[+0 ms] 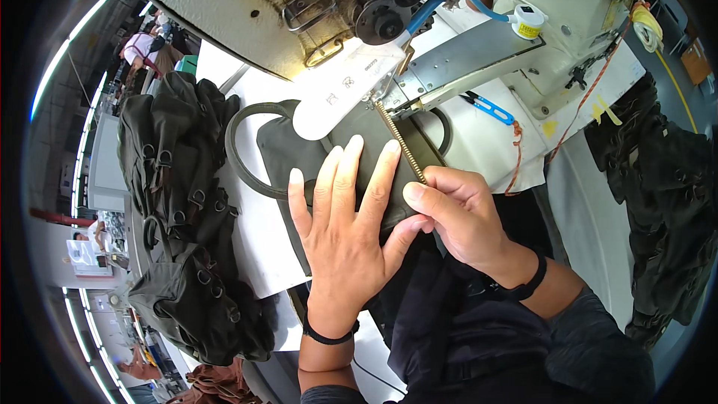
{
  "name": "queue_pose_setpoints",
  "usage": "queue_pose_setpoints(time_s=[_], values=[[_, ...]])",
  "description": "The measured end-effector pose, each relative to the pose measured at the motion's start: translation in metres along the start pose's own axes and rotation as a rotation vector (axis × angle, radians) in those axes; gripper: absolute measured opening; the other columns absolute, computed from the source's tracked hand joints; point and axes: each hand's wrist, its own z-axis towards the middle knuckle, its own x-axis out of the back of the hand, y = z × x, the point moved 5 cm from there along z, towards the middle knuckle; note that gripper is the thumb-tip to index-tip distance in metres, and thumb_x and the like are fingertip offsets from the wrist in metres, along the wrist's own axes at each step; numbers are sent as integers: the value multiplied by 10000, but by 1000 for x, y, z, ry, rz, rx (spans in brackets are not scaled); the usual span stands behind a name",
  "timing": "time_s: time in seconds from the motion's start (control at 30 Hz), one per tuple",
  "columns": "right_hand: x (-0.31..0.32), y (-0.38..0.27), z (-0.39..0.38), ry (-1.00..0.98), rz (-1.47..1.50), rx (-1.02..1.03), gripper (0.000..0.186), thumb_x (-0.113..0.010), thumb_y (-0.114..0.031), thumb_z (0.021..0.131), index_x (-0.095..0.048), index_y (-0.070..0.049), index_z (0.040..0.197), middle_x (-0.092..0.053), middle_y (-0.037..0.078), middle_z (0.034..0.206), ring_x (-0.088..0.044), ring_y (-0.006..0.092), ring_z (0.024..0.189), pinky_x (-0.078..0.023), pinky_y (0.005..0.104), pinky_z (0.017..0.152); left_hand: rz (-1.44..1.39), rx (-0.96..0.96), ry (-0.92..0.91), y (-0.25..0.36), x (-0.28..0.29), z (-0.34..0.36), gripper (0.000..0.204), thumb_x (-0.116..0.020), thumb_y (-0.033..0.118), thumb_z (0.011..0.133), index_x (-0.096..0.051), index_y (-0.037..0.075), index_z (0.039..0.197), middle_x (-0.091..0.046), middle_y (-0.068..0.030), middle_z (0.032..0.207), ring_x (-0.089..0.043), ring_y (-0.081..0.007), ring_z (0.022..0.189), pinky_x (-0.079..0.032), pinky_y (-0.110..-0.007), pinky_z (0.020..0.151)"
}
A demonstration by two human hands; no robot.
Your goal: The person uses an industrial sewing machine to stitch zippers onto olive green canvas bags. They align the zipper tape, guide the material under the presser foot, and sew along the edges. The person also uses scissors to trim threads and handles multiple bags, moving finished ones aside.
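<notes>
A dark olive fabric bag (280, 142) with a looped handle (238, 158) lies on the white table under the head of a sewing machine (224, 7). My left hand (340, 228) rests flat on the fabric, fingers spread. A brass-toothed zipper (402, 142) runs from beside the machine's needle area down to my right hand (471, 217). Thumb and forefinger of that hand pinch the zipper's near end and the fabric edge by it. A white lamp strip (329, 108) covers part of the bag, and the exact needle point is hard to make out.
Dark bags with metal rings (179, 209) are heaped along the left. Blue-handled thread snips (490, 108) on an orange cord lie right of the machine bed (464, 60). More dark fabric pieces (666, 209) hang at the far right. Other people (142, 49) are in the left background.
</notes>
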Motion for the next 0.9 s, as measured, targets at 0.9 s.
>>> queue_pose_setpoints(time_s=[0.9], values=[[6, -3, 70, 120, -328, 157, 313, -676, -166, 1015, -619, -58, 728, -577, -51, 653, -484, 5, 591, -372, 209, 535, -160, 35, 220, -47, -40, 37, 760, -781, 467, 874, -563, -30, 1406, -638, -160, 1393, -595, -315, 1286, -204, -566, 1258]])
